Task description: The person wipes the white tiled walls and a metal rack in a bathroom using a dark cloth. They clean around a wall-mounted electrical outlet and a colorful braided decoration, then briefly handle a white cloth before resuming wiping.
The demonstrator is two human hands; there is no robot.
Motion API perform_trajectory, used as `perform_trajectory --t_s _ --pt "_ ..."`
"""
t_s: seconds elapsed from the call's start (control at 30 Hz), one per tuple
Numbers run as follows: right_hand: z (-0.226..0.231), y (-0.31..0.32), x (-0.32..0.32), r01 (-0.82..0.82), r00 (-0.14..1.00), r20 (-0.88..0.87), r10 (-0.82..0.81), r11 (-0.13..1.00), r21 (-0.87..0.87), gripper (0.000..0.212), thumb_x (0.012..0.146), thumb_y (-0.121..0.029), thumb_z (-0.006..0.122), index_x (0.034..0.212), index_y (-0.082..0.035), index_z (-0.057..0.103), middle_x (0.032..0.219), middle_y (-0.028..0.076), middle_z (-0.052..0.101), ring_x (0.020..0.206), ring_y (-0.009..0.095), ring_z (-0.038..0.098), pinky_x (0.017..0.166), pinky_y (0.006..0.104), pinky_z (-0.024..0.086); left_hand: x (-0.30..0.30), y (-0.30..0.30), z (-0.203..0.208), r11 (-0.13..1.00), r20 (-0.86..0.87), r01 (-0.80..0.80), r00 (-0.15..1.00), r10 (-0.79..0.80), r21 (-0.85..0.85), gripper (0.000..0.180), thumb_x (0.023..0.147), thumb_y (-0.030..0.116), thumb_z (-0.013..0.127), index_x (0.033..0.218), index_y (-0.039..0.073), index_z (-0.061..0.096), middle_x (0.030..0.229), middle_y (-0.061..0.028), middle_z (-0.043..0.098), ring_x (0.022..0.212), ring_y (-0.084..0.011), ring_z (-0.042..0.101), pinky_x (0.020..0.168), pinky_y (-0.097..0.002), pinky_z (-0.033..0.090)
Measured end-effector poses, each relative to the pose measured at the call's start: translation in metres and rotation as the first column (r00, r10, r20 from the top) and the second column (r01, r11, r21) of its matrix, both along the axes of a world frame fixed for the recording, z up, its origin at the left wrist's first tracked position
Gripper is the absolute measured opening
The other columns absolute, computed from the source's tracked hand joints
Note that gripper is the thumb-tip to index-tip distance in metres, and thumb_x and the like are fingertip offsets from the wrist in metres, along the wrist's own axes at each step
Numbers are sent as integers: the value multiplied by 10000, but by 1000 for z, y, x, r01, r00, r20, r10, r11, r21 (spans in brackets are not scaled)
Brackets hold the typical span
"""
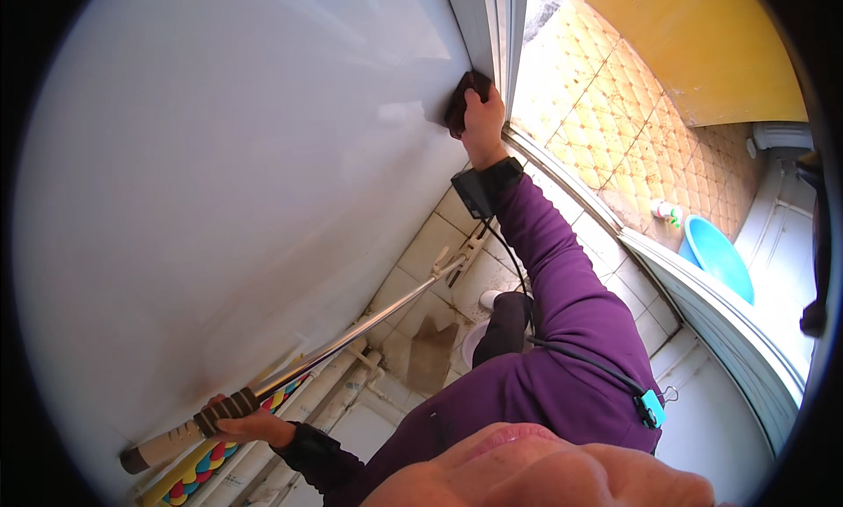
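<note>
My right hand (481, 125) is stretched far up, its fingers closed round a dark brown sponge-like block (457, 103). The block lies against the large white glossy panel (263, 156), right beside the white door frame (500, 33). Low on the left, my left hand (250, 424) grips a long silver pole (369, 323) by its brown and beige striped handle. The pole slants up to the right and ends in a narrow pale head (467, 254) near the floor tiles. Faint smudges show on the panel.
Pale pipes (351, 371) and a multicoloured padded strip (211, 463) run below the pole. A brown flat piece (432, 353) lies on the dirty tiled floor (421, 261). Past the door track are patterned tiles (606, 103), a blue basin (716, 257) and a yellow panel (702, 50).
</note>
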State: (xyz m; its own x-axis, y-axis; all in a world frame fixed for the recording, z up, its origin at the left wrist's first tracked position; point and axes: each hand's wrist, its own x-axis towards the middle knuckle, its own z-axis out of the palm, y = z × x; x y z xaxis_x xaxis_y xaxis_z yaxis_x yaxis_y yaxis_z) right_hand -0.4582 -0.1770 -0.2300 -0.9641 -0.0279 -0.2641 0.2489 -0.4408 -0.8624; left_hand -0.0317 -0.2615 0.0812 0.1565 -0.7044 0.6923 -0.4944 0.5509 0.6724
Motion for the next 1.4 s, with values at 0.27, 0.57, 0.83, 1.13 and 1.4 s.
perform_trajectory --t_s 0.27,0.57,0.83,1.13,1.4 --pt "134 9 -1 125 891 -439 -121 992 -20 194 829 -103 529 969 10 605 830 95 645 759 177 596 716 277 461 20 -12 -6 994 52 107 993 -105 -30 630 801 463 482 1179 -10 308 866 -115 495 771 -173 505 611 -302 464" --pt "46 50 3 112 841 -416 346 642 759 220 827 -217 549 989 -87 619 886 130 631 768 272 607 683 348 479 31 -19 -15 976 50 210 977 -208 -59 578 806 385 487 1209 22 289 931 -130 515 783 -177 529 559 -299 498" --pt "242 52 -22 287 510 -780 363 783 552 494 661 -32 649 1141 -34 529 1266 159 446 1204 348 366 967 426 339 18 -13 -15 974 8 222 975 -222 -48 717 811 447 496 1282 -21 226 869 -130 516 777 -188 501 631 -305 456" --pt "-46 23 28 -239 901 39 432 420 875 443 778 -192 539 1178 -16 466 1080 250 547 1034 422 500 896 435 406 2 -10 -10 988 14 103 995 -102 -111 600 812 436 432 1169 -37 337 882 -137 510 807 -197 520 647 -298 455" --pt "-45 28 1 -103 841 -484 242 950 296 248 817 -56 476 1053 -1 531 991 158 548 933 321 518 839 355 410 2 -10 -9 985 -38 106 993 -112 -137 489 837 396 442 1072 -30 390 913 -155 494 838 -228 546 784 -360 504"
